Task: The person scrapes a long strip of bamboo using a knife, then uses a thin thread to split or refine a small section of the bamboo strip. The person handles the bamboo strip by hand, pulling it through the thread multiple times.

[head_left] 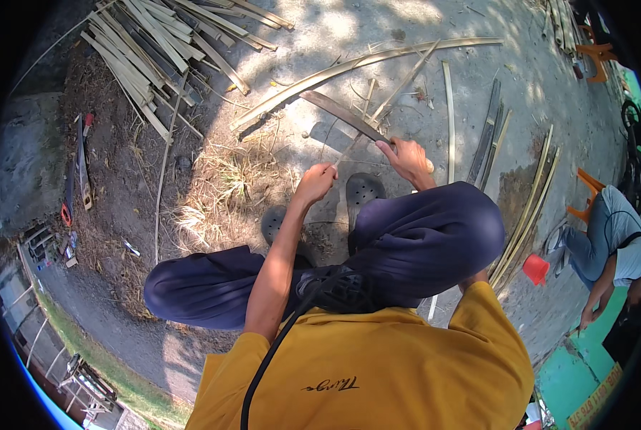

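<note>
Single head view looks steeply down, close over the lap.

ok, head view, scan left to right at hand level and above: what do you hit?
Hand saw on the dirt → pile of split bamboo strips → left hand pinching a thin strip → right hand gripping a long dark blade → loose slats leaning on the ground → orange plastic stool.

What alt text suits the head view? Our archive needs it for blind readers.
A seated person's right hand holds a long dark blade against a thin bamboo strip pinched by the left hand, with split bamboo slats on the ground.
</note>
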Demonstrator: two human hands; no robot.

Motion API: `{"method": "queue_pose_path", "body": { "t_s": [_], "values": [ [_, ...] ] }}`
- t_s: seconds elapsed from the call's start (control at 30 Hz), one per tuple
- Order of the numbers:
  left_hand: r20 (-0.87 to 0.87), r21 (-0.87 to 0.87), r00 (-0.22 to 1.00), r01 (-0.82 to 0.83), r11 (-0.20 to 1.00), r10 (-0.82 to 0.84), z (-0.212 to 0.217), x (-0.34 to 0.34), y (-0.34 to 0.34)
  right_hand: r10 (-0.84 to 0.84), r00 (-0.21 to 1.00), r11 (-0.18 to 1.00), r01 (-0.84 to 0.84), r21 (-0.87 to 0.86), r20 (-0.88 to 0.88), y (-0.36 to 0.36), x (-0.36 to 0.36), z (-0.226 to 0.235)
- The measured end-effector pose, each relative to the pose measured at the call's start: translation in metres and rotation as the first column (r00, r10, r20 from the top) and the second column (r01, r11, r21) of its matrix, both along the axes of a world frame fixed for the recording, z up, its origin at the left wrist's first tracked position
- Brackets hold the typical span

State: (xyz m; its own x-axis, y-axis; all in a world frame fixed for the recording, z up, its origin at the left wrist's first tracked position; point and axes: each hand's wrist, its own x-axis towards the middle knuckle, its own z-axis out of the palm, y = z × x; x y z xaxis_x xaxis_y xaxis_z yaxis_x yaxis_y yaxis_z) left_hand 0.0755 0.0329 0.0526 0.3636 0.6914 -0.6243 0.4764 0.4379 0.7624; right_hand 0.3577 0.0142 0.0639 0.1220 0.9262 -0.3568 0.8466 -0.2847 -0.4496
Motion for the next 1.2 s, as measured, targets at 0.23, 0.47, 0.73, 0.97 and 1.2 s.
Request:
{"method": "queue_pose_path", "body": {
  "t_s": [0.23, 0.47, 0.73, 0.97, 1.2],
  "values": [
    [-0.31, -0.084, 0.928, 0.192, 0.978, -0.209, -0.006, -0.034, 0.025, -0.066, 0.998, 0.998, 0.066, 0.002, 0.007, -0.037, -0.018, -0.004],
    [-0.788, 0.424, 0.615, 0.489, 0.763, 0.044, 0.008, 0.012, 0.032, -0.318, 0.933, 0.942, 0.331, 0.061, -0.167, -0.074, 0.015, -0.04],
    [-0.617, 0.586, 0.785, 0.407, 0.701, 0.06, -0.049, 0.049, 0.078, -0.496, 0.807, 0.862, 0.502, -0.068, -0.322, -0.093, 0.024, -0.047],
    [-0.445, 0.621, 0.893, 0.252, 0.742, 0.069, -0.054, 0.062, 0.073, -0.418, 0.893, 0.885, 0.441, 0.147, -0.166, -0.095, 0.021, -0.044],
    [0.001, 0.101, 0.999, 0.053, 0.993, -0.054, -0.031, 0.059, 0.078, -0.252, 0.953, 0.951, 0.276, 0.138, -0.171, -0.05, -0.013, -0.006]
  ]
}}
